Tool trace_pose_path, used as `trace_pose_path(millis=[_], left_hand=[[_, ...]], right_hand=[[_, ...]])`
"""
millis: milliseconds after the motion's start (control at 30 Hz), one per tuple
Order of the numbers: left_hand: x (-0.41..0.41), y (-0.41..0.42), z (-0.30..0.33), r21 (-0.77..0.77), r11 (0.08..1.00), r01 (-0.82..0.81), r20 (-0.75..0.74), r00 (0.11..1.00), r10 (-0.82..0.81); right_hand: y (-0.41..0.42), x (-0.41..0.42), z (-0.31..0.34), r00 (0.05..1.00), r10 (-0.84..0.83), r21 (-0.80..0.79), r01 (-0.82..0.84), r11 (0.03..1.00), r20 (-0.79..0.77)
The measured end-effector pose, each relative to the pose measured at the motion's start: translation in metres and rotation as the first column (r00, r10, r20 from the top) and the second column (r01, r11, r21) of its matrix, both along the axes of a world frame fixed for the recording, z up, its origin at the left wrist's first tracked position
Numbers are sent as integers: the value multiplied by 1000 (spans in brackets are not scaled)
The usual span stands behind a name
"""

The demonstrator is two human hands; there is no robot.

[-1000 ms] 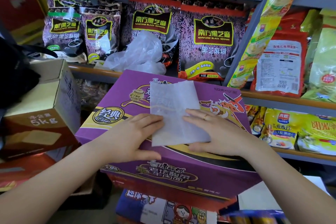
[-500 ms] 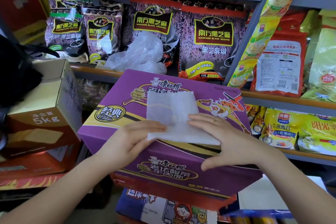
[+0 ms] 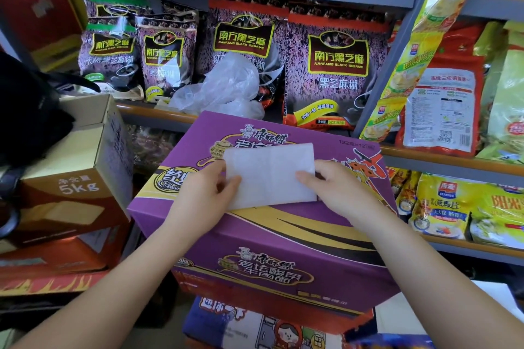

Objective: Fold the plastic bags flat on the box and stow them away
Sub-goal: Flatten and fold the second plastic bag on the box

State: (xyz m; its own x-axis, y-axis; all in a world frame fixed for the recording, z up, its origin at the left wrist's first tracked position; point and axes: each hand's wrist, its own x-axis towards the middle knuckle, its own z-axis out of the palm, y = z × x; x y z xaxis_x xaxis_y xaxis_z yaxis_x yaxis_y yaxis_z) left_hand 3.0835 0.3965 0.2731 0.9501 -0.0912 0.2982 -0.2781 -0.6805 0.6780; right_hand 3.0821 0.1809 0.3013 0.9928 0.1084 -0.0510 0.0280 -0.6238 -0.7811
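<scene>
A white plastic bag point(image 3: 269, 176), folded into a wide flat rectangle, lies on top of the purple noodle box point(image 3: 283, 235). My left hand point(image 3: 204, 195) pinches the bag's left end, with the thumb on top. At the right end my right hand point(image 3: 337, 193) pinches the bag too, its thumb lying over the plastic. A heap of crumpled clear plastic bags point(image 3: 224, 88) sits on the shelf just behind the box.
Black sesame packets point(image 3: 334, 65) fill the shelf behind. Oat and cereal bags point(image 3: 442, 110) fill the right-hand shelves. A brown 5 kg carton point(image 3: 76, 178) with a black bag point(image 3: 25, 110) on it stands at the left. More cartons lie under the purple box.
The bag went from a tall strip to a shorter, wider rectangle. Both hands went from pressing flat on it to pinching its two ends.
</scene>
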Motion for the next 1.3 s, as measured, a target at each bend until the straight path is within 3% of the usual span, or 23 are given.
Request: trace_pose_path(millis=[100, 233, 300, 400, 467, 533, 600, 667, 733, 800, 867, 933, 1167, 1300], left_hand=[[8, -9, 3, 105, 991, -81, 14, 997, 80], [14, -16, 5, 274, 943, -189, -15, 979, 201], [15, -15, 4, 342, 909, -239, 48, 970, 237], [22, -14, -5, 442, 885, -146, 287, 958, 15], [31, -11, -11, 595, 803, -44, 356, 910, -214], [36, -8, -12, 651, 748, 131, 197, 922, -333], [36, -5, -8, 594, 768, 241, 21, 949, -314], [34, -1, -7, 597, 756, 269, -110, 961, -255], [35, -1, -6, 640, 711, 293, -175, 956, -236], [36, -2, -6, 669, 675, 311, -209, 950, -230], [37, -2, -7, 675, 667, 314, -221, 949, -223], [36, -1, -5, 693, 641, 330, -240, 944, -227], [38, -2, 12, 746, 544, 383, -345, 922, -176], [45, -28, 17, 776, 535, 335, -245, 941, -235]], right_hand=[[10, 10, -2, 990, -132, -48, 134, 990, 50], [22, 27, -7, 970, -198, -381, 239, 893, 143], [26, 33, -7, 969, -200, -498, 245, 832, 144], [32, 37, -5, 967, -221, -582, 252, 773, 126], [34, 37, -5, 967, -223, -612, 253, 749, 126], [34, 35, -5, 964, -224, -625, 264, 734, 145], [33, 38, -8, 957, -230, -633, 289, 718, 175], [37, 35, -13, 952, -214, -708, 306, 636, 219], [42, 32, -19, 906, -44, -767, 382, 515, 421], [47, 29, -19, 823, 199, -749, 348, 564, 532], [49, 27, -20, 848, 384, -775, 49, 630, 365], [48, 26, -22, 906, 396, -781, -136, 610, 151], [15, 35, -25, 969, 246, -698, -194, 689, -26], [16, 35, -27, 968, 252, -688, -195, 699, -18]])
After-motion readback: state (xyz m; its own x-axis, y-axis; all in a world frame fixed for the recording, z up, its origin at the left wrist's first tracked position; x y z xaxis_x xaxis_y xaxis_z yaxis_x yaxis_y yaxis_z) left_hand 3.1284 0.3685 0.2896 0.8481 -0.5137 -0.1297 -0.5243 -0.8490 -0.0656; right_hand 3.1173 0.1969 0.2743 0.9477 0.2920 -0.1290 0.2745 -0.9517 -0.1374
